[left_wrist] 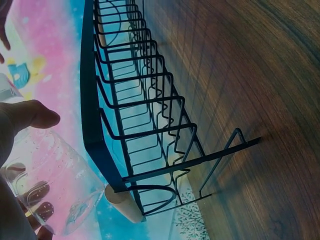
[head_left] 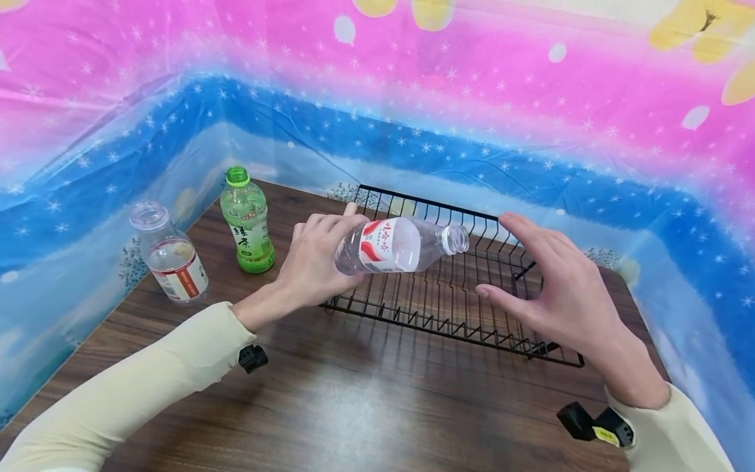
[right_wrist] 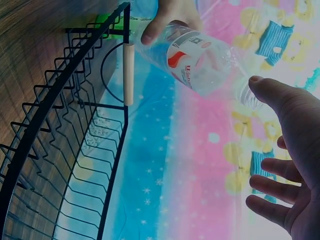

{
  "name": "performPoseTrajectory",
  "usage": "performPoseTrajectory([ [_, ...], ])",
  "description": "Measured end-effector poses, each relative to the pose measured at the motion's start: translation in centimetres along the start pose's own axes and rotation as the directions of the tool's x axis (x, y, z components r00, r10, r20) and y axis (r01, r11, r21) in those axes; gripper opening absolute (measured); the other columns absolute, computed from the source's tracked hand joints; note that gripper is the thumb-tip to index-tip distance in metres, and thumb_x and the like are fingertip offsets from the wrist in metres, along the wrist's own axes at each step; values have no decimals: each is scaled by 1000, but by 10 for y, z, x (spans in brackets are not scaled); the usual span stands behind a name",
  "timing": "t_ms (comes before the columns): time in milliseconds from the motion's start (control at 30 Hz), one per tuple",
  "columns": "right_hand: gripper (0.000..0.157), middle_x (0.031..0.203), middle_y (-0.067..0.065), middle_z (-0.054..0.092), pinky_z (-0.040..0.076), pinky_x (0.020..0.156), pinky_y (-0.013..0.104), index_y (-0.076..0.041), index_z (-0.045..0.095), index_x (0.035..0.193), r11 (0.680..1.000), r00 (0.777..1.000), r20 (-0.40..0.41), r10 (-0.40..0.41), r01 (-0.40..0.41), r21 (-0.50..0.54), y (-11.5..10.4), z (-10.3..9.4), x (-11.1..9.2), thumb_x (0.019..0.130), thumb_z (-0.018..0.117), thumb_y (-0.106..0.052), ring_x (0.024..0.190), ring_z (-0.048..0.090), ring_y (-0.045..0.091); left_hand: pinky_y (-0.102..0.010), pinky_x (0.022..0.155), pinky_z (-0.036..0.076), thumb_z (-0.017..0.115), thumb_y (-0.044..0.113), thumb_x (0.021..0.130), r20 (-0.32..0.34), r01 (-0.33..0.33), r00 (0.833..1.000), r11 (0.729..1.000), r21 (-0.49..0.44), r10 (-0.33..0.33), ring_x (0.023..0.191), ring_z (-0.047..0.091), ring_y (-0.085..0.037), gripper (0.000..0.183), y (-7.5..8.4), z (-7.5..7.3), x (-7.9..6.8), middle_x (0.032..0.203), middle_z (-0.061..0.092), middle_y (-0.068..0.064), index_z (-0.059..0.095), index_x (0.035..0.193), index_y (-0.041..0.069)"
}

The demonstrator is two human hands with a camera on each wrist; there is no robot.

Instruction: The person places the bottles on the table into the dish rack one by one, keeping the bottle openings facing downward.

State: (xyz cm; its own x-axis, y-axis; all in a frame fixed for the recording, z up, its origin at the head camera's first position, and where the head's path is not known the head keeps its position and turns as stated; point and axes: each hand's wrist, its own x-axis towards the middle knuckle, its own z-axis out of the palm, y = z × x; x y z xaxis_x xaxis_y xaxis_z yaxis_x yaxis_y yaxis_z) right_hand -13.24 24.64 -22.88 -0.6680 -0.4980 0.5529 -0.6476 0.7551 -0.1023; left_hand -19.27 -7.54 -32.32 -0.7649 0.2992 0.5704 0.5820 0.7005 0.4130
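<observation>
Where the brown wood-grain desk (head_left: 360, 406) meets the pink, blue and white printed cloth (head_left: 389, 85) on the left, a wide-mouthed clear plastic bottle with a white-and-red label (head_left: 177, 269) stands upright, close to the desk's left edge. Just right of it, nearer the back corner, stands a green-tinted plastic tea bottle with a green cap (head_left: 248, 233); a narrow strip of desk separates the two. Next comes the left hand (head_left: 318, 259), thumb and fingers wrapped round the base end of a slim-necked clear plastic bottle with a red-and-white label (head_left: 392, 246). This bottle is held almost level above the rack, its open mouth pointing right. Below it, a long black wire rack (head_left: 413, 318) stands on the desk, a pale cylindrical wooden handle (right_wrist: 128, 75) at its left end. Its long back rail lies near the cloth, while its front rail slants down toward the right, with a broad stretch of desk in front for moving. Farthest right, the right hand (head_left: 560, 282) hovers over the rack's right end, thumb and fingers spread wide, a small gap between them and the bottle's mouth. The desk's right edge runs just beyond this hand.
</observation>
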Motion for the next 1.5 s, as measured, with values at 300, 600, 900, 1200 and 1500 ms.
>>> performPoseTrajectory([
  [300,91,146,4,46,40,100,56,-18,41,147,1000,999,34,-16,15,6,-5,2,8,69,83,-39,126,49,34,-44,81,35,88,27,59,12,-20,1000,1000,20,20,107,47,-26,81,2,3,1,124,58,-10,53,132,21],
  [600,85,144,5,48,40,101,53,-15,46,144,996,996,43,-80,78,45,-12,10,18,72,80,-45,128,48,31,-45,81,34,88,25,59,21,-34,999,999,31,34,107,46,-27,80,6,4,3,124,59,-9,54,131,20],
  [900,84,143,5,50,48,91,53,-17,49,141,991,987,81,-137,137,12,-18,18,29,70,82,-46,123,51,31,-44,84,35,88,25,58,39,-44,998,998,50,42,110,46,-28,82,10,4,8,125,58,-9,54,132,20],
  [1200,79,135,13,56,47,94,53,-13,55,134,981,976,106,-191,189,32,-21,24,35,65,89,-31,120,55,35,-45,84,35,88,28,59,45,-83,996,995,63,81,110,46,-28,82,14,5,12,120,57,-8,52,132,21],
  [1500,67,127,13,62,56,76,44,-9,61,128,977,973,92,-212,208,46,-20,26,34,67,88,-17,101,65,32,-44,84,35,88,30,61,44,-112,993,990,88,108,111,45,-27,81,16,4,15,120,57,-7,52,132,22],
])
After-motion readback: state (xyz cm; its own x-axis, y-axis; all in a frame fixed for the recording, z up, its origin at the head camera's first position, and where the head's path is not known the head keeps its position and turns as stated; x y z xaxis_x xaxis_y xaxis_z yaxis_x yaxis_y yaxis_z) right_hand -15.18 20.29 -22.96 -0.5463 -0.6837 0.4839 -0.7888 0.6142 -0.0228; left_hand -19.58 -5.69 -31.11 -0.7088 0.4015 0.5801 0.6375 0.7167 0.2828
